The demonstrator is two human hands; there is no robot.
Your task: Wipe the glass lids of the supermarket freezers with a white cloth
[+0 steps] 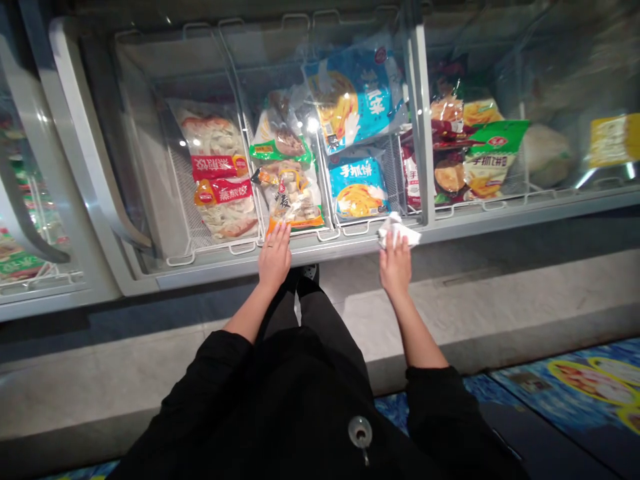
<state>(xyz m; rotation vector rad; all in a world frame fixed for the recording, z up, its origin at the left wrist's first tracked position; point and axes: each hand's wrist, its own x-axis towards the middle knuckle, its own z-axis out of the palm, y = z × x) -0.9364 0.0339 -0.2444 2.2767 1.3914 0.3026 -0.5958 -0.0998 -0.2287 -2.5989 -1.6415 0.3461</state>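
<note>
A white cloth (pixel 399 233) lies crumpled on the front rim of the freezer (pixel 500 220), just below the upright frame of the sliding glass lid (pixel 423 133). It is pinned there by the right hand (pixel 395 267), palm down, with the fingers curled over the cloth's near half while its far corners stick out past the fingertips. The left hand (pixel 274 257) is laid open and flat on the same rim, well to the left, and holds nothing. Its fingertips reach the lower edge of an orange-and-black bag of dumplings (pixel 293 197); whether the bag is actually touched cannot be told.

Wiping the rim appears to be the step in hand. It would be done well if the cloth were kept flat under the whole palm, not bunched, and drawn along the rim in one steady line. Pressure should be held even where the rim meets the lid frame, since a corner like that is easily skipped. The open hand is best kept as a brace on the rim and clear of the packets.

Behind the rim, wire baskets (pixel 210 247) hold a red-labelled bag (pixel 220 180) and blue pancake bags (pixel 357 190). A green-topped packet (pixel 493 160) lies under the shut glass to the right.
</note>
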